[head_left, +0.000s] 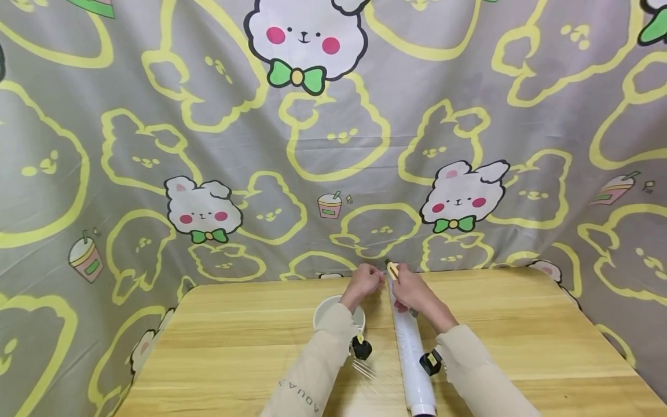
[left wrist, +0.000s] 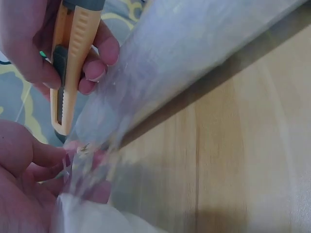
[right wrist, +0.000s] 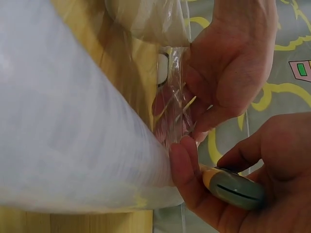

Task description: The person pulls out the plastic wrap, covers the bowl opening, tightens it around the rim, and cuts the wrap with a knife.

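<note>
A long roll of clear cling film (head_left: 414,359) lies lengthwise on the table, its far end near the curtain. My right hand (head_left: 415,291) holds an orange and grey box cutter (left wrist: 74,68) beside that far end; some of its fingers touch the roll. Just left of it, my left hand (head_left: 366,282) pinches the gathered edge of the loose film (right wrist: 172,97) between thumb and fingers. This film stretches over a white bowl (head_left: 321,310), which my left forearm partly hides. I cannot tell whether the cutter's blade touches the film.
A wooden table (head_left: 234,347) bears the roll and bowl. Behind it and at both sides hangs a grey curtain (head_left: 292,231) with cartoon prints, close to the table's far edge. Pale streaks show on the film below the bowl.
</note>
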